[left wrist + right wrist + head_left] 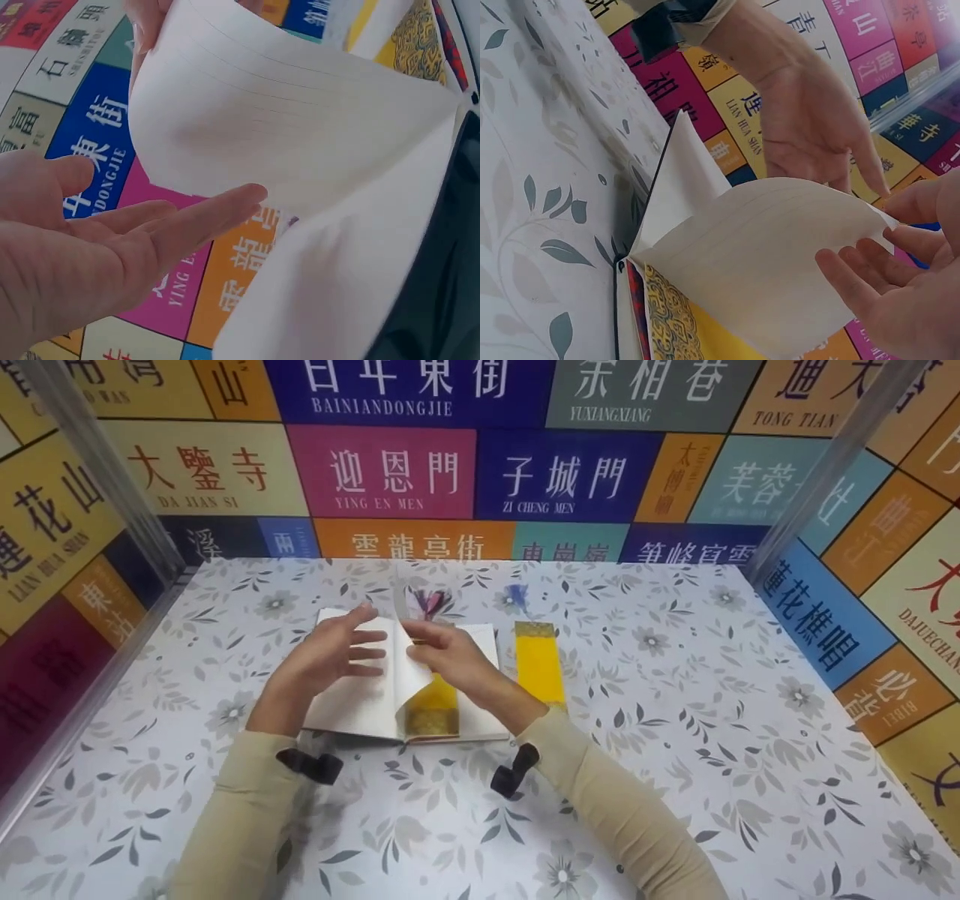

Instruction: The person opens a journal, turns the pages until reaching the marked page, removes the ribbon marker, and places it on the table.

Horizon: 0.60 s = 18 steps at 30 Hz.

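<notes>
An open notebook (345, 709) with lined pages lies on the table. My right hand (457, 656) pinches the edge of one raised page (772, 247), which bends up from the spine. Over the left-hand pages is my left hand (322, 660), its fingers extended; in the left wrist view it lies beside the lifted page, and whether a fingertip touches the paper I cannot tell. Under the raised page, a yellow bookmark (442, 701) with a patterned gold end rests on the right-hand pages. A pink and dark tassel (431, 604) sticks out past the notebook's top edge.
To the right of the notebook lies a second yellow bookmark (540, 667) with a blue tassel (517, 597). A floral cloth (675, 780) covers the table. Panels with printed place names (382, 472) stand at the back and both sides.
</notes>
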Tool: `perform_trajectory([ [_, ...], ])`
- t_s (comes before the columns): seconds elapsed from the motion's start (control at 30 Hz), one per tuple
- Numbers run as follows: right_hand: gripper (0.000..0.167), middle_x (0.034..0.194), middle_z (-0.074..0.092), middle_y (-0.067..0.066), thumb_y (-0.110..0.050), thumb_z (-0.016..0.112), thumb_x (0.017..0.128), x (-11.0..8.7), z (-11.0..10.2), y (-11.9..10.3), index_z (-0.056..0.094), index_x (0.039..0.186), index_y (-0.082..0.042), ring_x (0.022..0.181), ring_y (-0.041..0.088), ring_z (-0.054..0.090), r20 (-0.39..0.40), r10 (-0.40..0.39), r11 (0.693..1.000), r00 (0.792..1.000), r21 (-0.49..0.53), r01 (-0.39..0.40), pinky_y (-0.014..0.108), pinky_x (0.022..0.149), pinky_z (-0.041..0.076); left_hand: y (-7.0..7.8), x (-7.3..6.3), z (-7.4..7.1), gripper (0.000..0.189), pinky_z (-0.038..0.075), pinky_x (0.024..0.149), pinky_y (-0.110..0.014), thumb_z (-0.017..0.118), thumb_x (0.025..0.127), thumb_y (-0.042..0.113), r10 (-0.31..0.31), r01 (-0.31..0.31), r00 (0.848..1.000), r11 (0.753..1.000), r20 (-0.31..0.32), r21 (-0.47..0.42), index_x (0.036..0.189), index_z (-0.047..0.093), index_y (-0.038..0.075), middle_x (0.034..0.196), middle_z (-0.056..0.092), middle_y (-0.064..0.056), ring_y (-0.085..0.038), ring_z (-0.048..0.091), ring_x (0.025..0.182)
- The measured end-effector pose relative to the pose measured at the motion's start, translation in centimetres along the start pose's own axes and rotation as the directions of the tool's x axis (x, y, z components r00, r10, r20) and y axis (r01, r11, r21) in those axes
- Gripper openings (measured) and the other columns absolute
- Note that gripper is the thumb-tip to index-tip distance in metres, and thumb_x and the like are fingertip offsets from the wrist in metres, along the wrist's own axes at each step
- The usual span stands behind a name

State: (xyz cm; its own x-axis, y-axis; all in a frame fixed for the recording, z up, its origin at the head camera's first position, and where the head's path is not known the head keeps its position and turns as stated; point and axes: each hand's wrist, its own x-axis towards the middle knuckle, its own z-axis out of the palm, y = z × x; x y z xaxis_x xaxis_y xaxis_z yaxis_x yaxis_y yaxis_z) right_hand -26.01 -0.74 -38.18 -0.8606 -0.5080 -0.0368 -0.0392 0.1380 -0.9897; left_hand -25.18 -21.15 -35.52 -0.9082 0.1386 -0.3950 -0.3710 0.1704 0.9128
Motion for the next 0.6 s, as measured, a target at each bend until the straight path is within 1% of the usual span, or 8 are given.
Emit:
perform_trajectory([
  [0.1,0.045,0.15,0.055,0.006,-0.011,0.055,0.101,0.0,0.6,-0.1,0.053,0.146,-0.012,0.13,0.023,0.059,0.019,-0.027,0.999,0.999,-0.045,0.028,0.033,0.11,0.05,1.0,-0.2,-0.3,0.07,0.05,0.11,-0.046,0.032,0.107,0.05,0.002,-0.002,1.0,1.0,0.016,0.028,0.162,0.014,0.011,0.162,0.033,-0.019,-0.038,0.044,0.143],
  [0.2,0.045,0.152,0.053,0.004,-0.012,0.056,0.102,0.1,1.0,-0.3,0.053,0.146,-0.014,0.136,0.022,0.055,0.043,-0.03,0.996,0.999,-0.078,0.033,0.034,0.114,0.046,2.1,-0.6,-0.8,0.068,0.051,0.109,-0.046,0.033,0.108,0.046,-0.009,0.008,1.0,0.999,0.004,0.049,0.162,0.014,0.01,0.162,0.032,-0.02,-0.038,0.045,0.143],
  [0.27,0.045,0.153,0.051,0.006,-0.011,0.055,0.102,0.1,1.3,-0.3,0.052,0.147,-0.013,0.139,0.023,0.052,0.064,-0.047,0.996,0.997,-0.072,0.052,0.036,0.116,0.044,2.6,-0.7,-0.9,0.068,0.051,0.109,-0.046,0.034,0.108,0.044,-0.013,0.013,1.0,0.998,-0.003,0.058,0.161,0.013,0.009,0.163,0.031,-0.022,-0.039,0.044,0.143],
  [0.43,0.046,0.154,0.049,0.009,-0.008,0.055,0.101,0.0,2.3,-0.3,0.051,0.147,-0.008,0.141,0.027,0.05,0.107,-0.109,0.991,0.988,-0.07,0.116,0.036,0.116,0.044,3.4,-0.9,-0.8,0.069,0.054,0.105,-0.045,0.043,0.106,0.038,-0.023,0.027,0.999,0.996,-0.045,0.088,0.16,0.016,0.003,0.162,0.029,-0.026,-0.041,0.046,0.141],
  [0.5,0.046,0.154,0.05,0.006,-0.01,0.055,0.101,-0.1,2.7,-0.3,0.051,0.147,-0.009,0.141,0.026,0.05,0.108,-0.114,0.987,0.988,-0.104,0.125,0.035,0.116,0.043,3.6,-1.0,-0.6,0.068,0.057,0.1,-0.043,0.047,0.106,0.034,-0.025,0.034,0.997,0.991,-0.074,0.126,0.159,0.02,0.003,0.162,0.03,-0.025,-0.041,0.049,0.139],
  [0.6,0.046,0.153,0.052,0.002,-0.013,0.056,0.1,-0.1,3.3,-0.2,0.053,0.146,-0.013,0.142,0.024,0.049,0.108,-0.103,0.981,0.989,-0.154,0.119,0.035,0.117,0.043,3.6,-1.0,-0.4,0.062,0.061,0.091,-0.038,0.051,0.104,0.023,-0.018,0.041,0.992,0.982,-0.124,0.182,0.158,0.027,0.003,0.16,0.034,-0.023,-0.039,0.055,0.133],
])
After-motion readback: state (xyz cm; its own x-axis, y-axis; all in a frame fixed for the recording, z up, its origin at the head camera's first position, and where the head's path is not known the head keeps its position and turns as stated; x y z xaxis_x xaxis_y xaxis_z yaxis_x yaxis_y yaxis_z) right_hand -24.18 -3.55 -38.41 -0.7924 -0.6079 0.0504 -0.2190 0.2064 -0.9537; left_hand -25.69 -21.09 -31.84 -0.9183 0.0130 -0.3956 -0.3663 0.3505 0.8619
